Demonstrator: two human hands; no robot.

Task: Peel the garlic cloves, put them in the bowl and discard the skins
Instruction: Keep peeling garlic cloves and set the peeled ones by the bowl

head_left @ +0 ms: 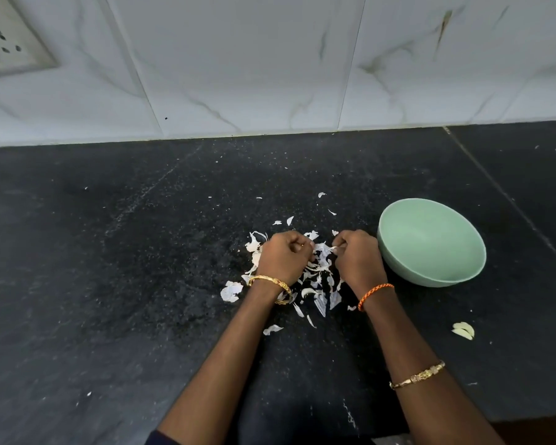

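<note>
hands: left hand (284, 253) and right hand (355, 255) fisted, gathering garlic skins (318, 268)
risk: flakes scatter; peeled cloves (463, 330) outside green bowl (398, 261)

No legible txt or labels anywhere.

Both forearms extend forward from the lower edge of the view and converge slightly toward the centre. The left hand (284, 256) is seen from the back, knuckles up, with all fingers curled tightly inward toward the palm. The right hand (358, 256) lies just beside it, likewise knuckles up and fingers curled, its fingertips turned toward the left hand. The two fists are close together but not touching. What each fist encloses is hidden by the fingers. Both wrists are roughly straight, in line with the forearms.
</note>
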